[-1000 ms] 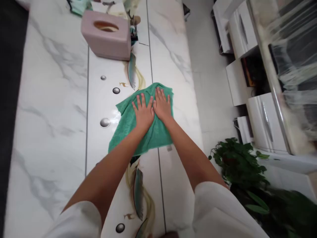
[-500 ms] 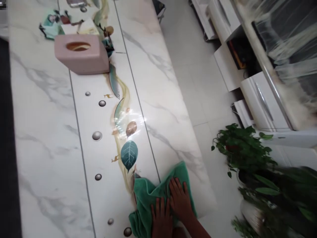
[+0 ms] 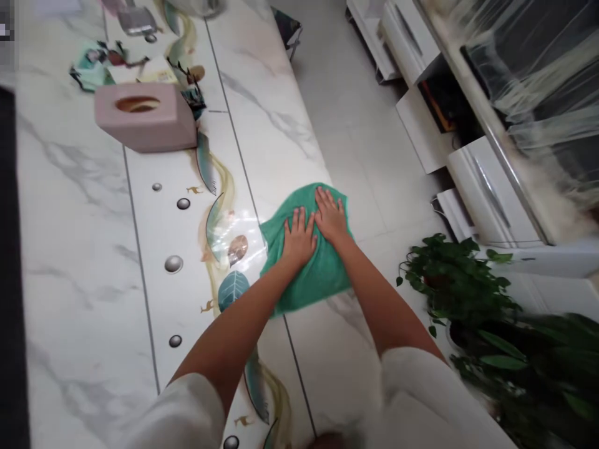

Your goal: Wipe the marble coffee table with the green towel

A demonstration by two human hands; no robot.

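A green cloth [image 3: 316, 277] lies spread on the white marble-patterned table [image 3: 75, 249], near its right edge. My left hand [image 3: 298, 238] and my right hand [image 3: 331, 217] press flat on the cloth side by side, fingers spread and pointing away from me. Both arms reach out from white sleeves at the bottom of the view. The table's middle strip carries a printed leaf-and-pebble pattern.
A pink tissue box [image 3: 145, 116] stands at the far left of the table, with small items and papers [image 3: 100, 59] behind it. To the right of the table are a tiled floor [image 3: 355, 125], white cabinets [image 3: 491, 187] and a green potted plant [image 3: 461, 287].
Both hands slid the cloth back toward me along the table, then pushed it forward again, now nearer the right edge. The camera view shifted as well.
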